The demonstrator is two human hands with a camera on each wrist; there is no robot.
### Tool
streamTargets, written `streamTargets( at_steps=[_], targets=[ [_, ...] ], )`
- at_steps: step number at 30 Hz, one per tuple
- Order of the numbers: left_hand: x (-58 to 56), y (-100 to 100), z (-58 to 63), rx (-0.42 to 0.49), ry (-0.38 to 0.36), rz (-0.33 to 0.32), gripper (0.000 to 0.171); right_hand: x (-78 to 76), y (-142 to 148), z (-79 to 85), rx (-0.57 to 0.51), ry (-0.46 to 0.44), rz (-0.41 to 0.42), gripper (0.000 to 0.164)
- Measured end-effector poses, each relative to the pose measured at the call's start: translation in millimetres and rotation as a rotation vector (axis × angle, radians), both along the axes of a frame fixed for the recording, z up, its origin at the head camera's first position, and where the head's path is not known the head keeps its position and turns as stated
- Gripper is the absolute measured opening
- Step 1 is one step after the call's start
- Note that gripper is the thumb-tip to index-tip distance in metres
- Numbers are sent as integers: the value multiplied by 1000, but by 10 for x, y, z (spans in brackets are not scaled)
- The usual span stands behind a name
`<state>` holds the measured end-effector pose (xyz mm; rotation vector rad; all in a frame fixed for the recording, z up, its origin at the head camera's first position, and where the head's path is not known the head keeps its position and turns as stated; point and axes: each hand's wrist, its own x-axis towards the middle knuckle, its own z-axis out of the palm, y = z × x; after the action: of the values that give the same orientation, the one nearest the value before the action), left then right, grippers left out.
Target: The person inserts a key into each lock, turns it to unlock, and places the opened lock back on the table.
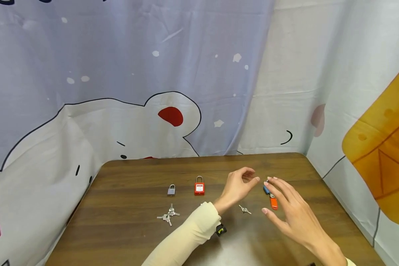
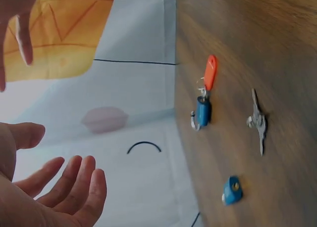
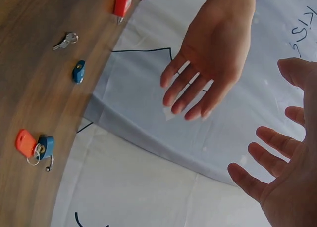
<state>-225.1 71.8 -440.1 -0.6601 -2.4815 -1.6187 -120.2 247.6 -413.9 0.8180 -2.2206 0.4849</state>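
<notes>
My left hand [image 1: 239, 185] is raised over the right part of the table, fingers loosely bent and nothing held. My right hand [image 1: 294, 212] faces it, also raised, with fingers spread and holding nothing. Just beyond the right fingertips lies a blue padlock [image 2: 203, 111], its shackle swung out and a key with an orange tag [image 1: 274, 203] in it. A second blue padlock [image 3: 79, 71] lies nearby, hidden behind the left hand in the head view. Between the hands, toward me, rests a small bunch of silver keys [image 1: 244, 209].
A red padlock [image 1: 199, 188] and a smaller grey-purple padlock [image 1: 171, 190] stand farther left on the wooden table [image 1: 119, 229]. Several silver keys [image 1: 168, 214] lie in front of the smaller lock. A printed curtain [image 1: 119, 55] hangs behind and beside the table.
</notes>
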Motion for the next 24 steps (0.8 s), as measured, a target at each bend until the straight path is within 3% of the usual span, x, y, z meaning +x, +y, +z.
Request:
streamTargets(
  at_steps=[7,13,24],
  targets=[
    [167,-324,120,-49,116,4,32,-56,-71,28,2,-4,26,63],
    [319,-592,228,-131,224,70,37,-94,-133,53,6,-19,37,62],
    [520,-988,182,-273,388,149,46,-179,-234,102,25,-30,47,63]
  ],
)
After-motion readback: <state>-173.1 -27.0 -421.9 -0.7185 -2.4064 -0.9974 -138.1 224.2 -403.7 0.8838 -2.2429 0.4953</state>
